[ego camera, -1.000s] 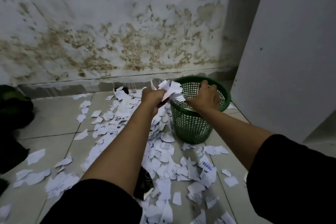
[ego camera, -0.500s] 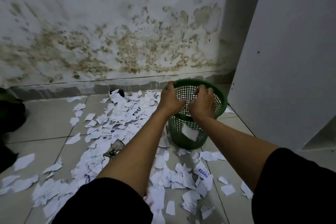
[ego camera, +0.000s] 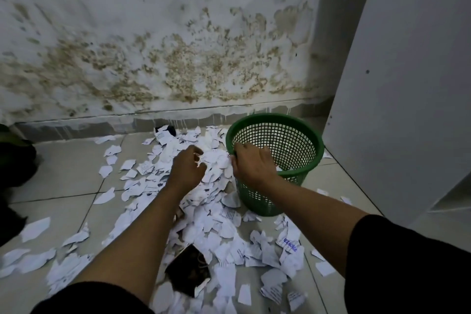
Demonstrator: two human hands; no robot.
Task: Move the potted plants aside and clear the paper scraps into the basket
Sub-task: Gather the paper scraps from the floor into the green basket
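Note:
A green mesh basket (ego camera: 314,146) stands on the tiled floor by the wall, with a few scraps inside. My right hand (ego camera: 252,164) grips its near-left rim, thumb outside and fingers over the edge. White torn paper scraps (ego camera: 221,227) lie in a broad trail from the wall toward me, left of the basket. My left hand (ego camera: 187,169) is down on the far part of the pile, its fingers curled around some scraps. A dark shape at the left edge (ego camera: 15,160) may be the potted plants; it is too dark to tell.
A white cabinet panel (ego camera: 407,84) rises close to the right of the basket. The stained wall (ego camera: 178,58) runs behind. A dark flat object (ego camera: 188,273) lies half under scraps near me, and a small dark item (ego camera: 169,130) sits at the wall's foot.
My left hand carried a handful of scraps to the basket, let them go, and has moved back left and down onto the pile. My right hand stayed on the basket rim.

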